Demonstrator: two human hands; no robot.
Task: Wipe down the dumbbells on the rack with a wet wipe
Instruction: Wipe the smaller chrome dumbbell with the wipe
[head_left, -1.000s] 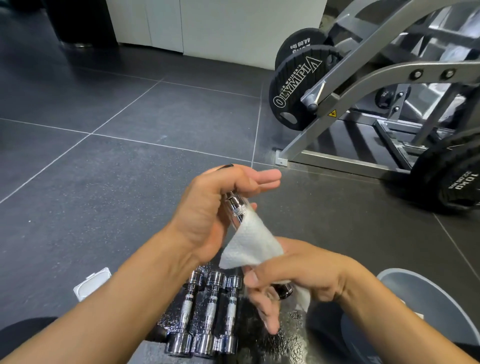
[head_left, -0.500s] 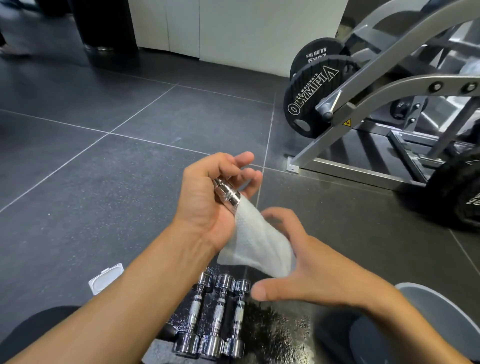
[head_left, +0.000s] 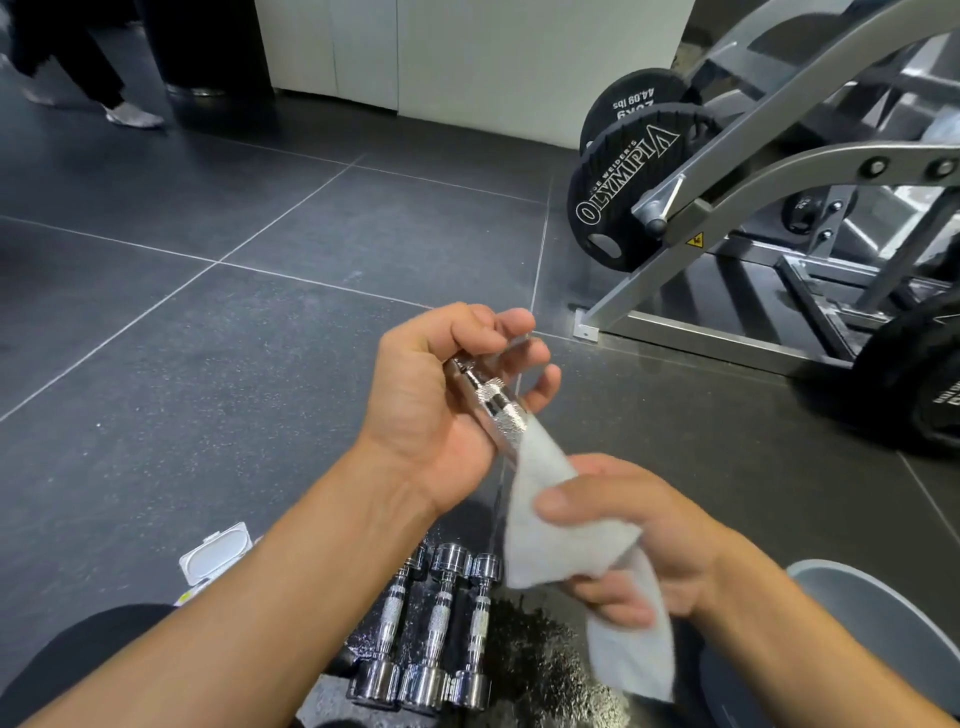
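My left hand (head_left: 441, 395) grips the upper end of a small chrome dumbbell (head_left: 493, 405), held tilted in front of me with its knurled handle showing. My right hand (head_left: 639, 545) grips a white wet wipe (head_left: 566, 535) wrapped around the dumbbell's lower part, which is hidden under the cloth. The wipe's tail hangs down below my right hand. Three more chrome dumbbells (head_left: 436, 629) lie side by side on a black rack surface (head_left: 540, 670) below my forearms.
A white wipe-pack lid (head_left: 215, 556) lies on the dark tiled floor at lower left. A grey machine frame (head_left: 727, 218) with black Olympia weight plates (head_left: 618, 192) stands at right. A grey round object (head_left: 878, 634) sits at lower right. A person's feet (head_left: 130, 114) are at far upper left.
My right hand, open half a second ago, has closed around the wipe lower on the dumbbell. More of the knurled handle is now bare below my left hand.
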